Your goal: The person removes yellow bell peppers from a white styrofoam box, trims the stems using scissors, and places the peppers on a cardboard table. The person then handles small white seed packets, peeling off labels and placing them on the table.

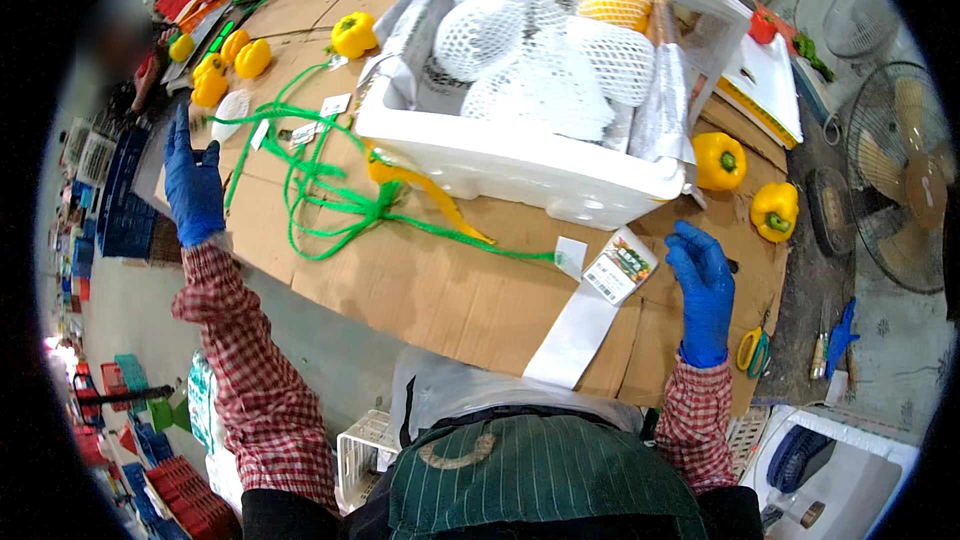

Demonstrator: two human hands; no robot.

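Note:
My left hand [194, 183], in a blue glove, is raised at the table's left edge, fingers stretched and apart. Beside its fingertips lie a white foam net sleeve [232, 114] and one end of a tangled green rope [340, 202]. My right hand [703, 285], also gloved in blue, hovers at the table's right with fingers loosely bent and nothing visible in them. Left of it is a roll of printed labels [620, 266], with a white paper strip [573, 338] trailing toward me. A white foam box [520, 168] holds several net-wrapped yellow peppers [614, 2].
Loose yellow bell peppers [720, 161] sit right of the box, others [354, 35] left of it. Scissors [754, 351] lie by my right wrist. A fan [912, 175] stands at far right. A yellow ribbon [430, 188] crosses the rope. Another person [120, 45] is at far left.

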